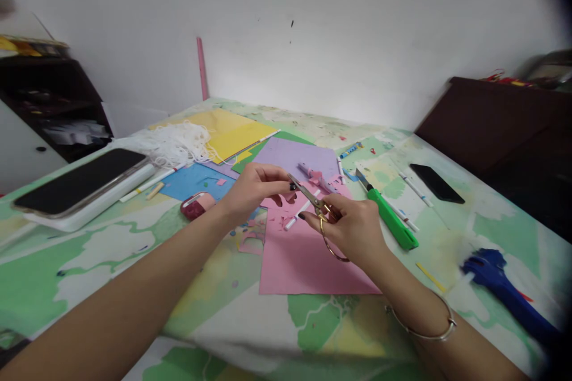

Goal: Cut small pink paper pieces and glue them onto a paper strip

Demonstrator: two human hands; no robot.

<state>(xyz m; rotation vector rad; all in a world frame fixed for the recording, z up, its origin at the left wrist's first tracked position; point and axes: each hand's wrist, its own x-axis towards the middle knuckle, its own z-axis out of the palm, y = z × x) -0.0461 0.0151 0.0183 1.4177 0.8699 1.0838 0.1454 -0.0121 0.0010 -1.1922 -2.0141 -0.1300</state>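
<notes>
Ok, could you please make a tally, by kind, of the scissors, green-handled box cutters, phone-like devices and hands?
Scissors: 1 pair
Green-handled box cutter: 1
Phone-like devices: 2 (left device, right device)
Hands: 2 (left hand, right hand)
Total: 6
</notes>
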